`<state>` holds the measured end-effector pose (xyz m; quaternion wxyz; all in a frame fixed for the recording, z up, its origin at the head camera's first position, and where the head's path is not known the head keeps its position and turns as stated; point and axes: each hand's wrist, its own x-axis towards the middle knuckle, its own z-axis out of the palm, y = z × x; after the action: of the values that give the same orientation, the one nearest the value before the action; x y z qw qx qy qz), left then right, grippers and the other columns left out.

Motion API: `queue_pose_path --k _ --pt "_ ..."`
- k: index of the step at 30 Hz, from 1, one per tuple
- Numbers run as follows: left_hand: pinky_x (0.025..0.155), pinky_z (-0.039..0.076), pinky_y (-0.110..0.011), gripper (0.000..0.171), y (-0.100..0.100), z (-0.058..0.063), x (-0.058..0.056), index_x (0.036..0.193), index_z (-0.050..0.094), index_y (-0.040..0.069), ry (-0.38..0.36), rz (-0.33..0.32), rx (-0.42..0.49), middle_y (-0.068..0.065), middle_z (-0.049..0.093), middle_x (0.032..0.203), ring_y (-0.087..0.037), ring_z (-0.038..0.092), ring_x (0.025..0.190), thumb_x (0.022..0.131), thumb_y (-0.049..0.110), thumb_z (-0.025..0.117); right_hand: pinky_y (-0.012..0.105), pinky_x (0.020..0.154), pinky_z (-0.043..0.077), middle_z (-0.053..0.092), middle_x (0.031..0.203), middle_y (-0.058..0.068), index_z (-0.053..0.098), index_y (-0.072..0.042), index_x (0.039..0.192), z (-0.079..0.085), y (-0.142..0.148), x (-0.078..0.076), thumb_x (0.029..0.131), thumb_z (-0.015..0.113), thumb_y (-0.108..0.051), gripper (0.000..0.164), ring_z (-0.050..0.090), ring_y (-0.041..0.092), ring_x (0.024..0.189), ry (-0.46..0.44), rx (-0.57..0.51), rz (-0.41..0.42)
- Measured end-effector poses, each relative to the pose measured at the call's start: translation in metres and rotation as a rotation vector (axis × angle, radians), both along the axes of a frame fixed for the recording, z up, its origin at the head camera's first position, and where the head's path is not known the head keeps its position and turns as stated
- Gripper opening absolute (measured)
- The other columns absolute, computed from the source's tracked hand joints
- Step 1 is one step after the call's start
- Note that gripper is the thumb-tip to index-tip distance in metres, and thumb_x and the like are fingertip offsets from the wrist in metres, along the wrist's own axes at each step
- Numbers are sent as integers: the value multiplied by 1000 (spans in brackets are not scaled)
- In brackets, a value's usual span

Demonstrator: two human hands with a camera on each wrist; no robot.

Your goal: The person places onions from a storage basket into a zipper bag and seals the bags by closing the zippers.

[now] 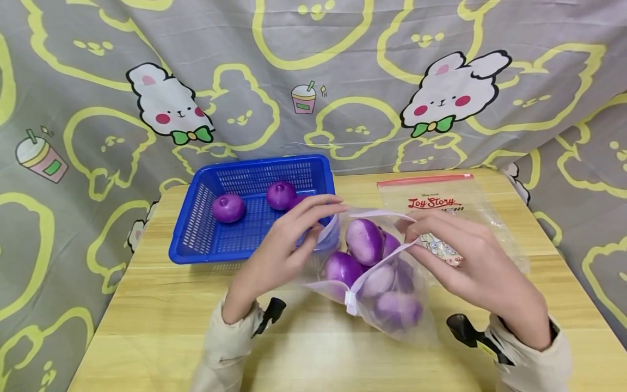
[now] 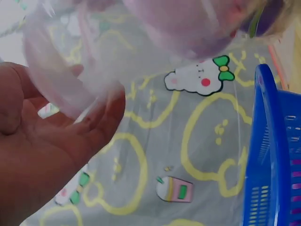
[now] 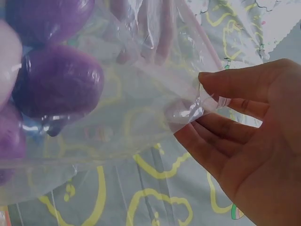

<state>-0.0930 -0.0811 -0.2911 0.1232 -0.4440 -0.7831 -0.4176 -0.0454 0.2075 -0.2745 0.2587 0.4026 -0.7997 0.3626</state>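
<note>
A clear slider zip bag (image 1: 426,321) with several purple onions (image 1: 364,242) in it is held up over the table, its mouth spread apart. My right hand (image 1: 462,253) pinches the right side of the rim between thumb and fingers; the right wrist view shows the thumb on the film. On the opposite side, my left hand (image 1: 289,239) has its fingers curled at the rim, and the film runs between them and the thumb in the left wrist view. The white slider (image 1: 350,302) sits at the near end of the mouth.
A blue plastic basket (image 1: 196,253) stands back left with purple onions (image 1: 228,208) inside, one partly hidden behind my left hand. Back right, a flat clear bag with a red zip strip (image 1: 426,179) lies on the wooden table (image 1: 161,326). A patterned curtain (image 1: 343,147) hangs behind.
</note>
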Motion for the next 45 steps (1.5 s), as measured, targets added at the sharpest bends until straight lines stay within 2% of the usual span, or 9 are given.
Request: queue_pose_path --k 5,11,16,20,27,30,32,38,45 --pt "91 53 -34 40 -8 -2 -6 132 61 4 -149 -141 41 -6 61 134 -18 56 123 94 -8 58 19 97 46 72 109 12 65 -3 94 0 6 3 100 61 -20 18 67 13 110 -88 -83 149" --pt "86 55 -32 20 0 -4 -1 112 73 6 -108 -157 44 -2 72 108 -12 65 100 93 2 67 22 97 49 71 112 17 65 2 99 -5 14 -2 92 66 3 7 67 19 110 -217 -177 253" --pt "79 56 -28 8 9 -5 2 96 75 5 -37 -31 100 -2 74 94 -10 68 88 91 3 70 19 98 47 68 122 6 66 -7 116 -5 22 -1 82 70 14 41 62 12 117 -275 -38 44" --pt "66 55 -22 5 13 -7 2 91 76 7 -63 96 142 0 74 88 -8 66 74 90 5 72 14 102 39 60 135 -2 58 -16 137 3 31 8 86 70 7 57 52 5 127 -293 93 -124" --pt "54 53 -23 7 17 -8 4 88 77 10 -94 208 167 3 73 84 -9 63 67 90 7 72 12 110 23 50 148 -2 53 -22 144 24 43 46 82 81 -12 69 40 11 140 -344 249 -137" --pt "53 52 -23 7 18 -8 5 88 77 10 -88 238 174 4 73 84 -8 65 69 89 7 72 23 111 27 41 154 -4 47 -36 147 25 42 63 75 87 -34 82 36 12 142 -421 358 -215" --pt "51 52 -23 6 18 -9 6 88 77 10 -86 255 181 3 73 83 -7 66 71 89 6 72 21 109 27 44 152 -9 46 -43 144 23 40 68 75 85 -44 79 40 12 140 -446 418 -277" --pt "51 52 -23 5 16 -10 6 89 77 8 -76 266 193 2 72 81 -9 67 71 88 5 73 8 91 38 64 108 -24 65 -32 115 14 45 53 84 80 -19 37 61 -2 99 -225 390 -270" --pt "55 54 -24 5 0 -3 3 90 76 3 -98 258 231 0 73 80 -13 65 68 91 7 72 25 67 47 72 88 -10 69 -17 97 17 47 36 85 75 -10 14 65 7 74 -60 274 -407"
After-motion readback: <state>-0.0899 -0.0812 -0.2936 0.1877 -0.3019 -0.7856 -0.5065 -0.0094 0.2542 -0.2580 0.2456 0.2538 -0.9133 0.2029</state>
